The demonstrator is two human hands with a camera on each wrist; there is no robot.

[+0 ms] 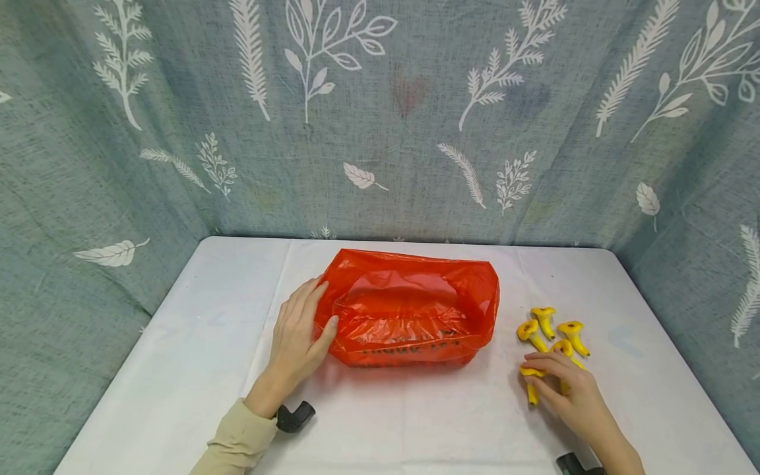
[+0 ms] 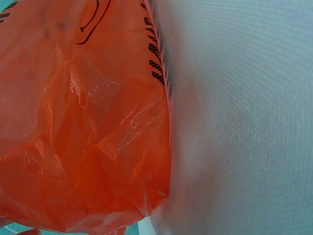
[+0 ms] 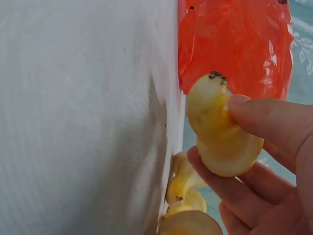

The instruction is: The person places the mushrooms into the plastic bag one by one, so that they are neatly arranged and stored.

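Head view: your right hand [image 1: 576, 399] is pinching one yellow, funnel-shaped mushroom [image 3: 217, 134] right of one open red plastic bag [image 1: 410, 356] — stem toward you, long axis near-to-far. At least four more mushrooms [image 1: 573, 333] nearby. Your left hand's [image 1: 297, 336] touching the bag — thumb spread from fingers.

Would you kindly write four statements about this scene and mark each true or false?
1. The right hand holds a yellow, trumpet-shaped mushroom. True.
2. The left hand touches the left edge of a crinkled red plastic bag. True.
3. The red bag is tied shut. False: its mouth gapes open.
4. Every mushroom is inside the bag. False: other yellow mushrooms lie on the white-covered table, to the bag's right in the head view.
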